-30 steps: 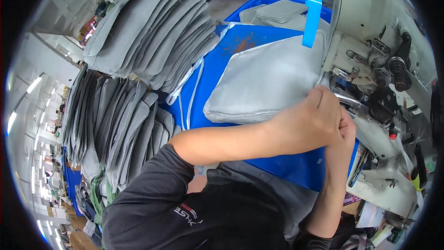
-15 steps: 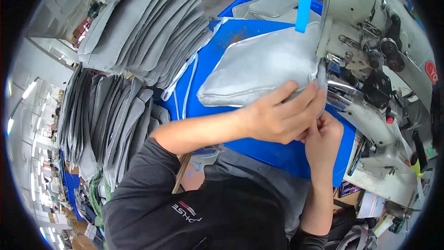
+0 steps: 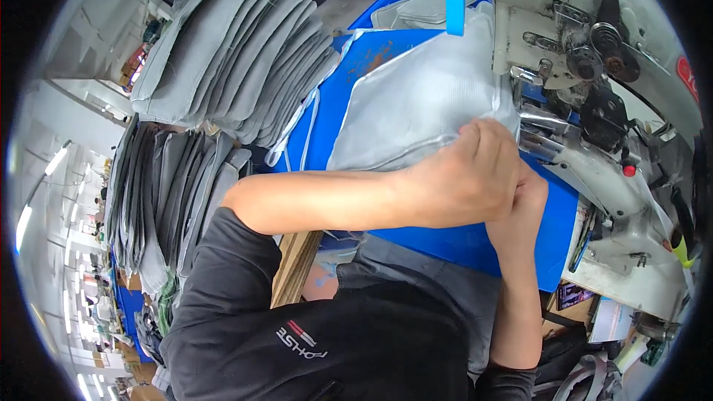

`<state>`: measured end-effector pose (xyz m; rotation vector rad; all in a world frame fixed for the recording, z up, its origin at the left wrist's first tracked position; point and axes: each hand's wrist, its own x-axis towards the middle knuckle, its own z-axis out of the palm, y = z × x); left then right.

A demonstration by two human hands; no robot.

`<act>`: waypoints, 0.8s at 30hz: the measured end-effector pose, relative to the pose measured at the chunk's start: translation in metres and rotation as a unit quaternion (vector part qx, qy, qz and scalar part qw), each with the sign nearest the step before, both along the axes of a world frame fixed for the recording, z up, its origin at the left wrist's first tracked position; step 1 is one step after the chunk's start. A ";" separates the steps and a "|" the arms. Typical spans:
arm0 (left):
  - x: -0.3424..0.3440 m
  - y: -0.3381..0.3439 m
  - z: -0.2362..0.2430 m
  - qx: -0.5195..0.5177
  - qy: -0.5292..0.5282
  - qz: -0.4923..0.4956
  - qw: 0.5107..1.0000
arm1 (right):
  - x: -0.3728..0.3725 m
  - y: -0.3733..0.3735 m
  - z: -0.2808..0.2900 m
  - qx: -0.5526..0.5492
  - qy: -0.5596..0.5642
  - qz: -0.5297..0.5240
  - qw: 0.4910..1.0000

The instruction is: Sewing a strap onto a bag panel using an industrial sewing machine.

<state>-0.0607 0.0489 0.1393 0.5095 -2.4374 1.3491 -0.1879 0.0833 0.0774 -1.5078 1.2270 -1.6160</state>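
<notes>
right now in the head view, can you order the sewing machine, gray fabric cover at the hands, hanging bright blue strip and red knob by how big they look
Largest to smallest:
1. sewing machine
2. gray fabric cover, partly hidden
3. bright blue strip
4. red knob

Light tube (image 3: 24,228) glowing, far left | green cloth (image 3: 165,304) (rather crumpled), lower left | wooden strips (image 3: 295,267), lower centre

The person wears a black top (image 3: 394,349) with loose sleeves (image 3: 226,275) ending near the elbows, a small white-and-red logo (image 3: 301,338) on the chest, and grey trousers (image 3: 438,276). Left hand (image 3: 475,174) and right hand (image 3: 530,197) are bare.
</notes>
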 end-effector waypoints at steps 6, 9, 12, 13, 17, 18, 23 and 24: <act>-0.015 -0.015 -0.005 0.025 0.020 0.015 0.999 | -0.008 -0.020 -0.003 -0.045 0.046 -0.014 0.998; -0.017 -0.022 -0.008 0.041 0.024 0.030 0.998 | -0.009 -0.028 -0.005 -0.048 0.068 -0.014 0.996; -0.015 -0.025 -0.014 0.053 0.058 0.013 0.997 | -0.009 -0.030 -0.002 -0.071 0.113 -0.028 0.991; -0.015 -0.025 -0.016 0.074 0.091 0.008 0.993 | -0.011 -0.029 0.001 -0.071 0.114 -0.025 0.991; -0.006 -0.019 -0.019 0.058 0.228 -0.041 0.971 | -0.014 -0.024 0.004 0.017 0.102 -0.006 0.995; 0.003 -0.021 -0.026 0.057 0.230 -0.042 0.971 | -0.015 -0.024 0.003 0.032 0.102 -0.008 0.994; 0.030 -0.030 -0.031 0.047 0.161 -0.105 0.980 | 0.005 -0.026 0.010 0.158 0.040 -0.016 0.986; 0.029 -0.033 -0.031 -0.002 0.149 -0.114 0.982 | 0.007 -0.026 0.012 0.191 0.020 -0.021 0.981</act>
